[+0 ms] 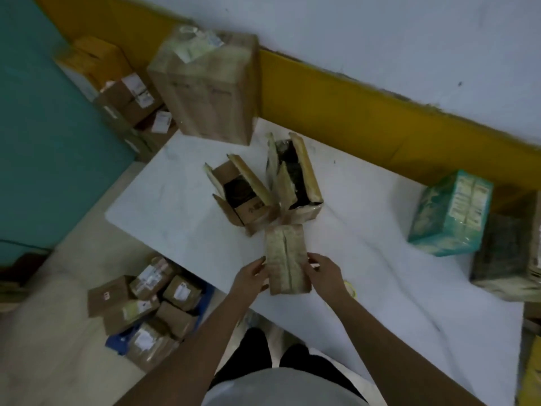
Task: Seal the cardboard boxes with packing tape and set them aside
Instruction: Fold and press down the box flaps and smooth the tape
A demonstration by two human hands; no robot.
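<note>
On the white table [181,200], the left hand [251,276] and right hand [325,273] clasp a closed box [285,259] between them, likely keeping its flaps together for taping; two open boxes [253,213] wait just beyond.

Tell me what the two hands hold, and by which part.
Both hold the small closed brown cardboard box: the left hand grips its left long side, the right hand its right long side, at the near end.

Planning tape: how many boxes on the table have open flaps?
2: left open box, right open box beside it, both on the table beyond the closed box held by left hand and right hand.
</note>
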